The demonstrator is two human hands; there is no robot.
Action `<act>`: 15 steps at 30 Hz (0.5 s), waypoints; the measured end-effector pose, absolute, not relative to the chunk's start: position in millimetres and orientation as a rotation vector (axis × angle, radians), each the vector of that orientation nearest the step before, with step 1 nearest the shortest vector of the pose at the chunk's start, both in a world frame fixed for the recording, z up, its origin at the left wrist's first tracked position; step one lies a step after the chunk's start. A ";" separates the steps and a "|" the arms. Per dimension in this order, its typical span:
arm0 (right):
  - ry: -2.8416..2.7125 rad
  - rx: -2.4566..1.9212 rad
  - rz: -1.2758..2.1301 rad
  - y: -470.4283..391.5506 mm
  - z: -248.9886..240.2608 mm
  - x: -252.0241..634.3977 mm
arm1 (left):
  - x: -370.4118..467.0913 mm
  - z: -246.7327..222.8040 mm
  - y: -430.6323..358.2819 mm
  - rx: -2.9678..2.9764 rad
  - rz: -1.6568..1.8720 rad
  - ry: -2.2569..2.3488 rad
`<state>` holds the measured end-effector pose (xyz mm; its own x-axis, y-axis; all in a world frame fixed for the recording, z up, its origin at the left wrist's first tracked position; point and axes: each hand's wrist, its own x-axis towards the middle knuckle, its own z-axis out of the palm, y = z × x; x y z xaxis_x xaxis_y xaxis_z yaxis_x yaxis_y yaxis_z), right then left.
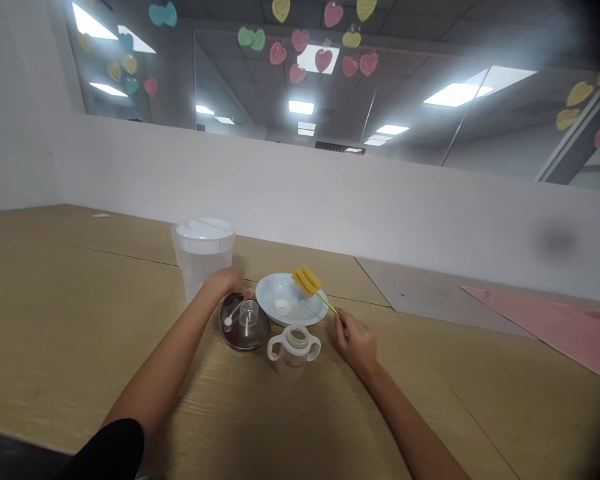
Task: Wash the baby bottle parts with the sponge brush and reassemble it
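Note:
My right hand [359, 341] is closed round the green handle of a brush with a yellow sponge head [307, 281], which it holds over a white bowl [267, 308]. A small white part [282, 306] lies in the bowl. My left hand [229, 283] reaches to the far edge of a dark oval tray [240, 342]; its fingers are blurred and partly hidden. On the tray are a clear cup [249, 313] and a small white piece with a stem [228, 321]. Nearer me stands an open bottle with two white handles [294, 357].
Behind my left hand stands a lidded translucent pitcher [200, 257] on the wooden table [80, 320]. A pink sheet [565, 327] lies at the right. A white wall with a window above borders the table's back.

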<state>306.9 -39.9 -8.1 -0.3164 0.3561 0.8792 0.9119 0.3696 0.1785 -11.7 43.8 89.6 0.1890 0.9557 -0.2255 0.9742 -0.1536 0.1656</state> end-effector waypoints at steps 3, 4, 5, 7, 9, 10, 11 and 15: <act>-1.850 -1.109 -0.908 -40.5 -6.8 306.4 | -8.0 88.5 42.2 2.097 -0.093 1.895; -1.850 -1.110 -0.910 -40.8 -6.1 306.1 | -6.6 89.1 41.7 2.072 -0.093 1.920; -1.847 -1.108 -0.913 -41.1 -5.2 305.8 | -5.6 90.2 41.4 2.051 -0.094 1.949; -1.845 -1.103 -0.917 -41.6 -3.7 305.1 | -5.8 93.0 41.1 2.025 -0.096 2.004; -1.847 -1.098 -0.912 -41.7 -3.0 304.7 | -8.4 94.8 41.2 2.017 -0.106 2.037; -1.851 -1.099 -0.908 -41.7 -3.0 304.6 | -10.0 94.6 41.5 2.017 -0.116 2.042; -1.856 -1.101 -0.905 -41.6 -3.1 304.6 | -11.6 93.5 41.9 2.019 -0.130 2.042; -1.864 -1.105 -0.914 -41.5 -3.7 304.7 | -13.2 79.2 44.9 2.090 -0.148 2.008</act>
<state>304.7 -41.5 -3.7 -0.3278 0.3583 0.8742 0.9105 0.3667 0.1911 -13.2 44.9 79.2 0.0509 0.9704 -0.2363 0.9945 -0.0274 0.1015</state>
